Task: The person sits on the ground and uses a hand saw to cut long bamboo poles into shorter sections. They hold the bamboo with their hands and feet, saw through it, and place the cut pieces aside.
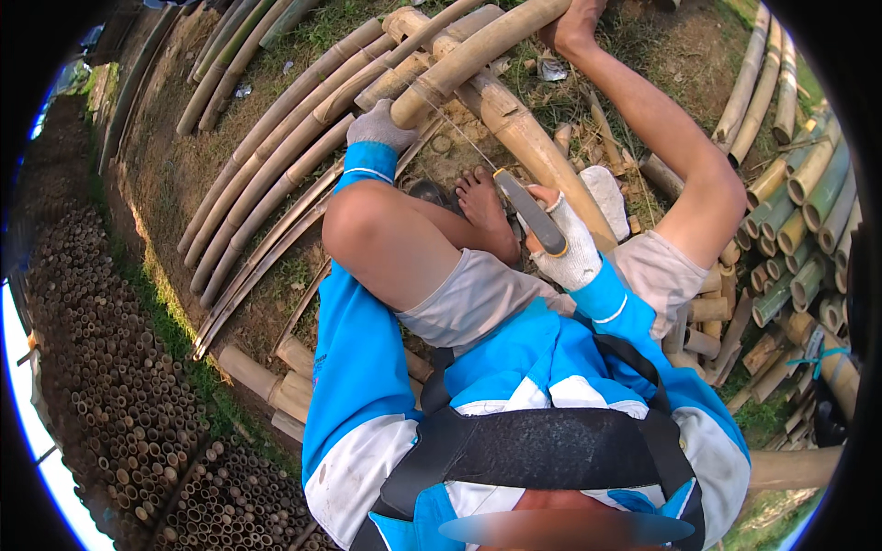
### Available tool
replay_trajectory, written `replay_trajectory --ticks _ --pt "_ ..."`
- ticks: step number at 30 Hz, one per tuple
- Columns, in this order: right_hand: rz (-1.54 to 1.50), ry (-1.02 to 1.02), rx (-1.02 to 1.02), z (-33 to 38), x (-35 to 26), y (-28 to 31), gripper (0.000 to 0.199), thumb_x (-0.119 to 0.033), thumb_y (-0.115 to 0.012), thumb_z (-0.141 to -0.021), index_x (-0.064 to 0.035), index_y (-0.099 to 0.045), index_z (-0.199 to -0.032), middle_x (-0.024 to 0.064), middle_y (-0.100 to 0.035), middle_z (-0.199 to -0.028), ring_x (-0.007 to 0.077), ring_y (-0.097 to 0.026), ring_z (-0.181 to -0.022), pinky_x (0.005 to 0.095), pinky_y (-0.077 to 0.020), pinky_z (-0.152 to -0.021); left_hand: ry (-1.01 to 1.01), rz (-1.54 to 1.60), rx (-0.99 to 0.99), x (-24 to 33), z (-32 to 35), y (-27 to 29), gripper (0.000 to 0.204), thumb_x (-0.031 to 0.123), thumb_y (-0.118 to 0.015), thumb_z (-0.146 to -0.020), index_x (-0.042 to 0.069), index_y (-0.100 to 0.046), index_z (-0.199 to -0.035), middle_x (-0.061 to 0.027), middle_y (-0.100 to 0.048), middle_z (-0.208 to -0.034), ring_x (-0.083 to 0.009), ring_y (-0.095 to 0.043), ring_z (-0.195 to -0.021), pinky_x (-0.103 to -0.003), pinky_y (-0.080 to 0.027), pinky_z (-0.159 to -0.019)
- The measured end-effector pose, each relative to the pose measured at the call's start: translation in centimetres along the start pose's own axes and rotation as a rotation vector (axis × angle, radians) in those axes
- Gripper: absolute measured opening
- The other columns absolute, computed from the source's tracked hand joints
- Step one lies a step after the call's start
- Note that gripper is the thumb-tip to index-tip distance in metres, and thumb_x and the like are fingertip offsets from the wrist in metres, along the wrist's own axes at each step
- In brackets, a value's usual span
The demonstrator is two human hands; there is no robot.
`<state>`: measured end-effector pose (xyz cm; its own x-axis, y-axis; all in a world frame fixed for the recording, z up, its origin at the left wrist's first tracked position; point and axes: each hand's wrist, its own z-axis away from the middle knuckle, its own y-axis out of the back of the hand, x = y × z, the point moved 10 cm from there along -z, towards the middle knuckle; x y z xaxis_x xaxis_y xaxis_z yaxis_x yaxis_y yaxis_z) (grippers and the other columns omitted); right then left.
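My right hand, in a whitish knit glove, is closed around the grey and yellow handle of a handsaw. Its thin blade runs up and left, edge-on, to a thick bamboo pole and crosses it close to the near end. At that end my left hand, in a grey glove, grips the bamboo pole; its fingers are partly hidden. The pole lies across another thick bamboo pole that slants down toward my right hand. My outstretched leg reaches the pole's far part at the top edge.
Several long bamboo poles lie side by side on the left. Stacked cut bamboo stands at the right. A large mass of short bamboo pieces fills the lower left. A pale stone sits beside the slanting pole; my bare foot rests on soil.
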<state>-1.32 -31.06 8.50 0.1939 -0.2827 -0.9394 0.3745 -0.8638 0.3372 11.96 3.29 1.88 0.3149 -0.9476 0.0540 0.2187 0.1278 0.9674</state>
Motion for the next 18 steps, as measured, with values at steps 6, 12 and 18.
replay_trajectory --ticks 6,12,18 --pt "0.127 0.034 0.023 6.1 -4.5 4.2 0.059 0.003 -0.068 -0.081 -0.0053 -0.055 -0.138 0.0169 -0.067 -0.122 0.0291 -0.069 -0.107 0.0371 -0.0546 -0.09 0.048 0.096 -0.036 -0.9 -0.8 -0.9 0.067 0.058 -0.078 -0.075 0.018 -0.068 -0.127 -0.019 -0.076 -0.117 -0.0382 -0.073 -0.11 -0.048 -0.057 -0.097" --pt "-0.104 0.133 0.003 -11.4 -1.4 -4.8 0.059 -0.004 -0.072 -0.085 -0.0056 -0.053 -0.14 0.0173 -0.065 -0.119 0.0291 -0.068 -0.104 0.036 -0.0546 -0.091 0.023 0.095 0.009 -1.5 -1.0 -0.8 0.072 0.059 -0.078 -0.072 0.018 -0.068 -0.13 -0.0195 -0.075 -0.119 -0.0379 -0.072 -0.111 -0.048 -0.057 -0.097" --pt "0.024 0.203 0.041 -6.6 -1.1 -3.2 0.058 -0.004 -0.071 -0.086 -0.0061 -0.052 -0.14 0.0192 -0.066 -0.123 0.0349 -0.069 -0.11 0.0377 -0.0549 -0.094 -0.033 0.048 -0.039 -1.5 -1.8 -1.8 0.084 0.066 -0.078 -0.071 0.019 -0.064 -0.139 -0.0192 -0.074 -0.122 -0.0383 -0.072 -0.109 -0.048 -0.057 -0.098"
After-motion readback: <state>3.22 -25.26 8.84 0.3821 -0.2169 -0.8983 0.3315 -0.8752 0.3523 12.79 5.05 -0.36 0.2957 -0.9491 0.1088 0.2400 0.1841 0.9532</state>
